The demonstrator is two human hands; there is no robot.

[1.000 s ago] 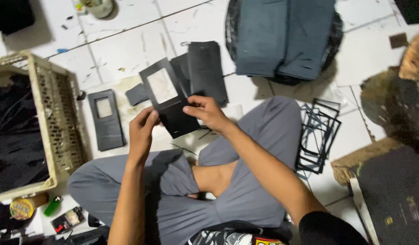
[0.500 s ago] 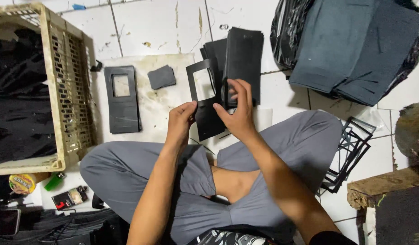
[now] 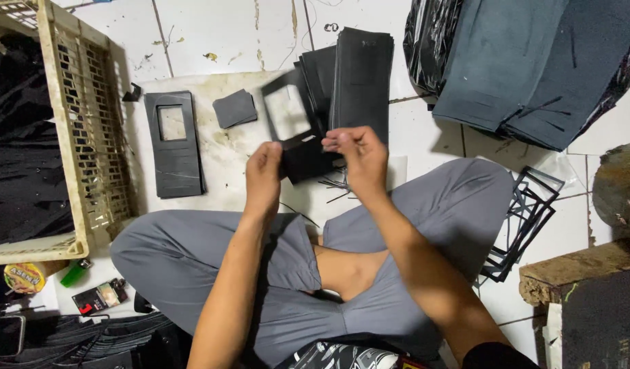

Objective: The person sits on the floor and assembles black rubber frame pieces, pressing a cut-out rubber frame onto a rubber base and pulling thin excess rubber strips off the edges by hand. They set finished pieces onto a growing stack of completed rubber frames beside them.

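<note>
Above the crossed legs in grey trousers (image 3: pixel 424 225), both hands meet over a stained white board (image 3: pixel 226 154) on the tiled floor (image 3: pixel 212 34). Left hand (image 3: pixel 263 174): fingers curled round the near left edge of a black sheet with a window cut in it (image 3: pixel 302 154), gripping it. Right hand (image 3: pixel 361 154): thumb and fingertips pinched together at the sheet's right edge; whether they nip the sheet itself or a scrap of it cannot be told, as the hand is blurred.

Just beyond the hands, a stack of black sheets (image 3: pixel 359 78) lies on the floor. Far left on the board lies a finished windowed sheet pile (image 3: pixel 173 147), with a small dark cut-out square (image 3: pixel 235 109) beside it. A cream plastic crate (image 3: pixel 89 137) holding black material stands at the left; dark grey folded sheets on a black bag (image 3: pixel 533 61) lie at the far right; a heap of empty black frames (image 3: pixel 526 219) rests by the right knee.

Judged from the grip, the work goes best with the left hand holding the sheet flat and steady while the right pulls evenly along the cut line, so the thin border round the window does not tear or crease.
</note>
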